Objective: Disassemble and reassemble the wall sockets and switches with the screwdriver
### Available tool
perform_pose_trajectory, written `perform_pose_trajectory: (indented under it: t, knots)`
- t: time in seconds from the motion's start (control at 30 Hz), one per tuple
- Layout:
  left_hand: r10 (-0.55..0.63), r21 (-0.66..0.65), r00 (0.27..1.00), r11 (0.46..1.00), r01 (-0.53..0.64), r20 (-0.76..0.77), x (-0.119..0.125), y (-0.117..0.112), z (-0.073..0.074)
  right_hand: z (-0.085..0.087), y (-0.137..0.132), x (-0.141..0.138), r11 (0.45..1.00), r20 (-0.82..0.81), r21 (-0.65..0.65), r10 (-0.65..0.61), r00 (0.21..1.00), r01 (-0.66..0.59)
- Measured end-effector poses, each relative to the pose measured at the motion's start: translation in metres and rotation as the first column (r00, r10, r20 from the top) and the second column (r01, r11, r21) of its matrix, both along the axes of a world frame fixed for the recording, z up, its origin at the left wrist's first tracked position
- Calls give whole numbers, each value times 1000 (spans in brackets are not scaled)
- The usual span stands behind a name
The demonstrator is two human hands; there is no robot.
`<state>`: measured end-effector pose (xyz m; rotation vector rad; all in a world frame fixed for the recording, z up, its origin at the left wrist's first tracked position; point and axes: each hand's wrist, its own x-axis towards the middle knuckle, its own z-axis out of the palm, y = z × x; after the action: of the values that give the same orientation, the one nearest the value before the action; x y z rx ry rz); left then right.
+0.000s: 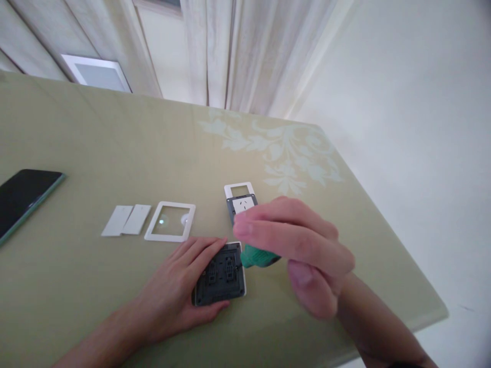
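My left hand lies on the table with its fingers and thumb closed around the left side of a dark grey switch module, holding it flat. My right hand hovers close to the camera, to the right of the module, its fingers wrapped round a green-handled tool whose end points at the module's right edge. The tool's tip is hidden. Behind it lies a socket module with a white face and a white frame part.
A white square cover frame and two white rocker plates lie left of the module. A dark phone rests at the far left. The table's right edge drops to a white floor. Curtains hang behind.
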<state>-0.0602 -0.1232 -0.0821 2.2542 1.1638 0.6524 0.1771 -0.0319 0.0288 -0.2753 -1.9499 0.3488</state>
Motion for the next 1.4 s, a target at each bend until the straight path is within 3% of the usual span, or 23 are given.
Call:
perform_pose_trajectory:
  t: [0.07,0.2,0.27,0.4,0.57,0.7,0.77,0.87,1.0,1.17,1.3,1.4]
  knots:
    - [-3,-27,1000,1000,3,0,0,0,-1,6,-6,2,997,95,-70,-16,995,23]
    - [0,-61,1000,998,1,13,0,0,-2,13,-13,9,988,106,85,-134,985,125]
    - [-1,-33,1000,999,1,18,0,-1,-1,17,-16,12,984,139,101,-161,977,148]
    - [9,-41,1000,999,-9,-13,2,-1,0,25,-20,16,992,238,-24,-118,964,127]
    - [14,-20,1000,1000,-14,5,3,0,-1,28,-14,20,990,235,92,-125,964,106]
    - [17,10,1000,1000,-17,-2,1,0,-4,31,-16,22,998,310,-11,-51,949,58]
    - [8,2,1000,1000,-8,-13,1,0,-4,32,-19,23,995,333,-17,-91,938,103]
    - [1,0,1000,1000,-1,-20,1,0,-3,32,-19,24,984,332,90,-173,927,151]
    - [5,13,999,1000,-4,-33,2,1,-4,32,-17,23,998,347,48,-54,936,39]
    - [-10,7,1000,1000,10,-23,2,2,-3,34,-21,25,983,375,61,-184,909,174]
    - [3,23,999,1000,-2,-33,2,2,0,36,-20,26,996,401,-35,-57,914,78]
    - [3,28,1000,1000,-2,-28,2,2,0,39,-22,27,986,445,-1,-148,883,166]
